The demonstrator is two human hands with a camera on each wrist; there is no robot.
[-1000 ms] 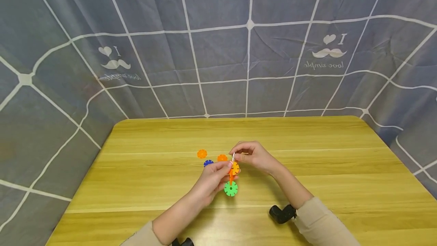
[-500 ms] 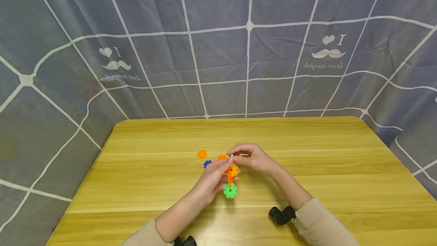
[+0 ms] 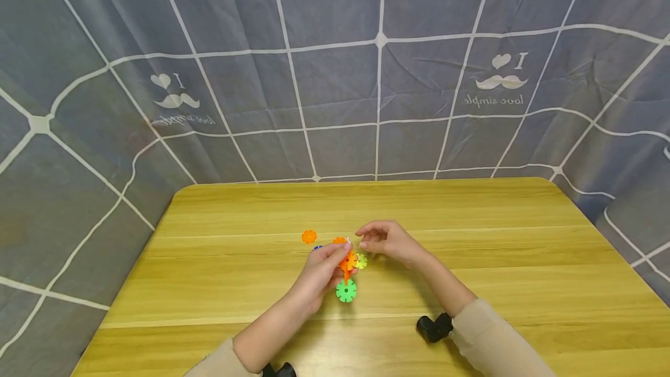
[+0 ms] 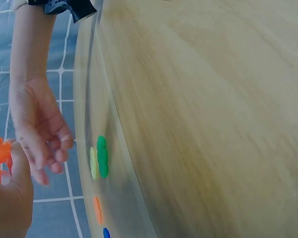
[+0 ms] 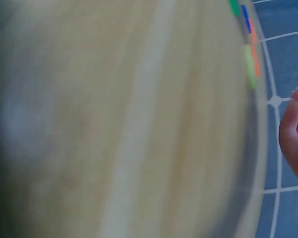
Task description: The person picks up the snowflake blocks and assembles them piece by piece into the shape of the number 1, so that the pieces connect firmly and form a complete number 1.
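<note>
Your left hand (image 3: 319, 275) pinches the joined orange-and-green notched plastic discs (image 3: 346, 295) above the yellow wood-grain bench (image 3: 497, 237); your right hand (image 3: 388, 243), loosely curved, holds nothing beside them. Sideways pressure could spring their joints apart.

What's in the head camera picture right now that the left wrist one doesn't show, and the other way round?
Only the head view: the mustache prints on the curtain and the left sleeve. Only the left wrist view: a green piece lying on the tabletop beside a yellow-green disc. Both: that disc, the left hand holding orange pieces, the right hand, the tabletop and the curtain.
</note>
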